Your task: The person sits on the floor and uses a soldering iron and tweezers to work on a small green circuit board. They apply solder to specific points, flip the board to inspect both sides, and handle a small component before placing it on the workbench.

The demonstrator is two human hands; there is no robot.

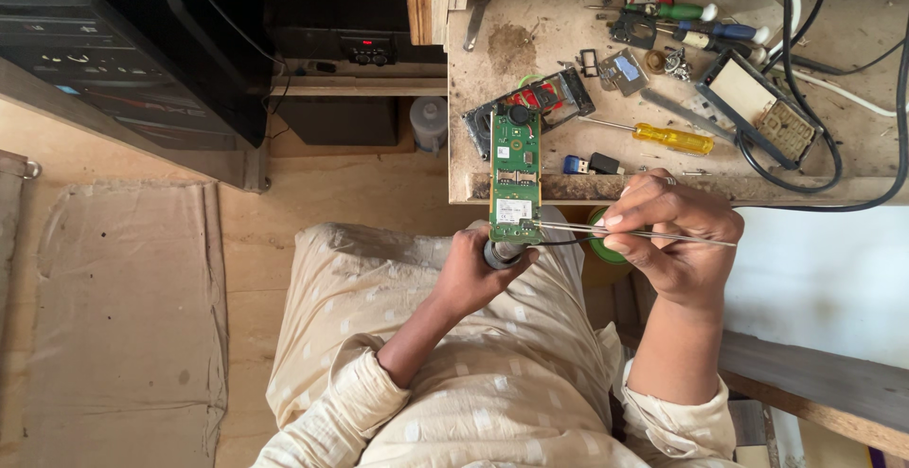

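Observation:
My left hand [476, 276] grips the lower end of a long green circuit board [516, 170], which stands upright over the front edge of the wooden bench [530, 61]. A small dark round part sits under the board at my fingers. My right hand [670, 231] pinches thin metal tweezers [653, 234], whose tips touch the board's lower right edge. A thin black wire runs from that spot toward my right hand. A black phone frame [559, 99] lies on the bench just behind the board's top.
On the bench lie a yellow-handled screwdriver [674, 137], several other screwdrivers [720, 30], a dark phone housing [757, 106], small metal parts and black cables [824, 160]. A green roll [598, 241] sits behind my right hand. Dark boxes [123, 51] stand left; cardboard [123, 316] covers the floor.

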